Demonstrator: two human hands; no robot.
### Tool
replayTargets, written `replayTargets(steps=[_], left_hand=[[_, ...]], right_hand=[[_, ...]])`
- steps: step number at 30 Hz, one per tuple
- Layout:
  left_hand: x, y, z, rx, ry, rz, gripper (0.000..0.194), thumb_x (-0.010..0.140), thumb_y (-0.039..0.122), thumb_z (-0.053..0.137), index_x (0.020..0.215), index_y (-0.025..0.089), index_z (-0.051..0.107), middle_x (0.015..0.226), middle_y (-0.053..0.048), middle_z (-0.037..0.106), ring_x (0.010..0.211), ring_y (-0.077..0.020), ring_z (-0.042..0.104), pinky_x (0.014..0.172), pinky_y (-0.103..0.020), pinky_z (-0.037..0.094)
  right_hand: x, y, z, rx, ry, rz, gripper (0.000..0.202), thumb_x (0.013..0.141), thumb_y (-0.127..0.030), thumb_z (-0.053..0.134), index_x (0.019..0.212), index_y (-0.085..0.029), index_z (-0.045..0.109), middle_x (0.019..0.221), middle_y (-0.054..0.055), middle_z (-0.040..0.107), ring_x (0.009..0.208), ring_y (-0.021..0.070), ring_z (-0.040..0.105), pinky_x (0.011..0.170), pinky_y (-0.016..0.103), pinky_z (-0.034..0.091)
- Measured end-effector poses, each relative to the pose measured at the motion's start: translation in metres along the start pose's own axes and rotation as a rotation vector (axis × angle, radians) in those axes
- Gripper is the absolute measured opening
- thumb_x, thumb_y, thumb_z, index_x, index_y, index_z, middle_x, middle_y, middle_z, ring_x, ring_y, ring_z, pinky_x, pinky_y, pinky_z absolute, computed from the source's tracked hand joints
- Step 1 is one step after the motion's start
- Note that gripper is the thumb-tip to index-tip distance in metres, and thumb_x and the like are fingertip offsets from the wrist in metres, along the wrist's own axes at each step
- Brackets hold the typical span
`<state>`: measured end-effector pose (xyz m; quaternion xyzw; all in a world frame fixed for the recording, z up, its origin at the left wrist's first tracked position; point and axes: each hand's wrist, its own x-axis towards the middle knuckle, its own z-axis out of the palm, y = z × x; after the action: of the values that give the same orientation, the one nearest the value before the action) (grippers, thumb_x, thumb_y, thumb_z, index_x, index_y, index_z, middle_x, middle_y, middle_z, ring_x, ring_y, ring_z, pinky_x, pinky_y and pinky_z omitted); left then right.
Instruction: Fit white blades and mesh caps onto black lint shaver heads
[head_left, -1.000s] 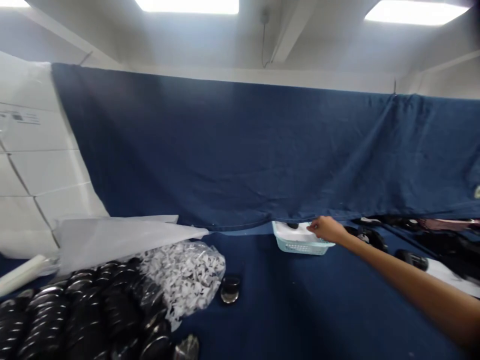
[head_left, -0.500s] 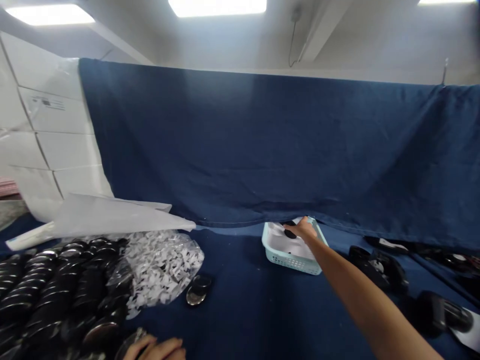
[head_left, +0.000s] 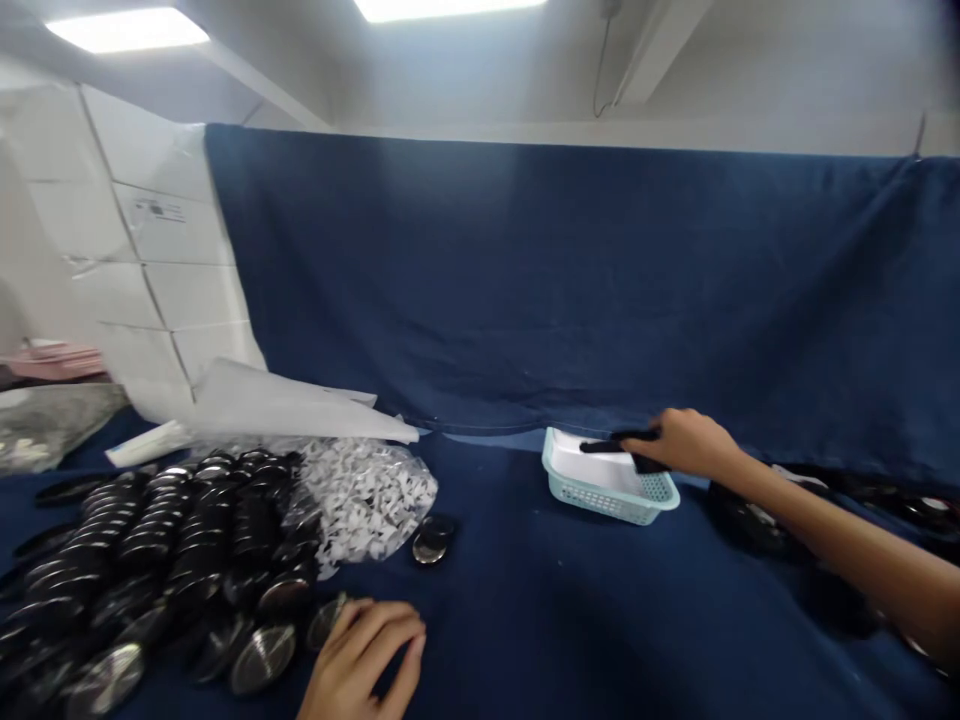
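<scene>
My right hand (head_left: 686, 442) is closed on a black object (head_left: 641, 445) with a thin dark end, over the right side of a light blue basket (head_left: 607, 502). White sheets (head_left: 592, 465) lie inside that basket. Near the bottom edge, my left hand (head_left: 367, 655) has curled fingers beside a round, shiny black-rimmed disc (head_left: 324, 622); whether it grips anything is hidden. Rows of black discs (head_left: 195, 550) fill the left of the blue cloth. Next to them is a clear bag of small white pieces (head_left: 367, 500), with two discs (head_left: 433, 540) at its right.
A dark blue curtain (head_left: 562, 290) hangs behind the table. White boxes (head_left: 187, 240) are stacked at the back left, with white sheeting (head_left: 277, 405) in front. Blurred black items (head_left: 757, 520) lie at the right, and a plastic bag (head_left: 52, 420) at the far left.
My right hand has moved right from inside the basket and now holds the black object. My left hand has come further into view. The camera view has shifted left.
</scene>
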<state>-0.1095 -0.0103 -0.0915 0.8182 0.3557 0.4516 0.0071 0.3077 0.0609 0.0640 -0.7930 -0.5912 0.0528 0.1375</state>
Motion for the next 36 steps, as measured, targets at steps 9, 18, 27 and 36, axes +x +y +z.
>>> replayTargets(steps=[9, 18, 27, 36], left_hand=[[0.000, 0.043, 0.043, -1.006, -0.598, -0.686, 0.067, 0.079, 0.071, 0.051, 0.124, 0.022, 0.055, 0.108, -0.010, 0.063, 0.094, -0.0235, 0.061, 0.068, -0.032, 0.054], [-0.003, 0.026, 0.033, -0.373, -0.627, -0.651, 0.031, 0.083, 0.044, 0.057, 0.098, 0.019, 0.067, 0.085, -0.006, 0.068, 0.089, -0.0250, 0.064, 0.083, -0.038, 0.048], [0.000, 0.022, 0.006, 0.090, -0.635, -0.511, 0.035, 0.092, 0.045, 0.040, 0.105, 0.024, 0.065, 0.109, -0.010, 0.064, 0.087, -0.0288, 0.069, 0.075, -0.040, 0.054], [-0.004, 0.022, 0.021, 0.187, -0.362, 0.243, 0.035, 0.089, 0.041, 0.055, 0.120, 0.024, 0.057, 0.113, -0.006, 0.067, 0.101, -0.0281, 0.063, 0.080, -0.038, 0.054]], right_hand=[[-0.162, -0.040, 0.127, 0.951, -0.746, 0.289, 0.047, 0.075, -0.066, 0.056, 0.074, -0.019, 0.063, 0.055, -0.001, 0.056, 0.041, 0.0081, 0.049, 0.032, 0.015, 0.030], [-0.086, -0.115, 0.131, 0.363, -0.362, -0.398, 0.057, 0.087, -0.066, 0.039, 0.087, -0.018, 0.070, 0.073, 0.008, 0.070, 0.066, 0.0198, 0.066, 0.060, 0.028, 0.049], [-0.039, -0.202, 0.192, 0.354, -0.338, -0.574, 0.048, 0.071, -0.042, 0.070, 0.113, -0.019, 0.068, 0.100, 0.008, 0.072, 0.087, 0.0229, 0.067, 0.080, 0.032, 0.051], [-0.134, -0.070, 0.108, 0.491, -0.109, -0.518, 0.064, 0.080, -0.042, 0.063, 0.139, -0.028, 0.043, 0.121, 0.008, 0.062, 0.107, 0.0262, 0.060, 0.095, 0.041, 0.047]])
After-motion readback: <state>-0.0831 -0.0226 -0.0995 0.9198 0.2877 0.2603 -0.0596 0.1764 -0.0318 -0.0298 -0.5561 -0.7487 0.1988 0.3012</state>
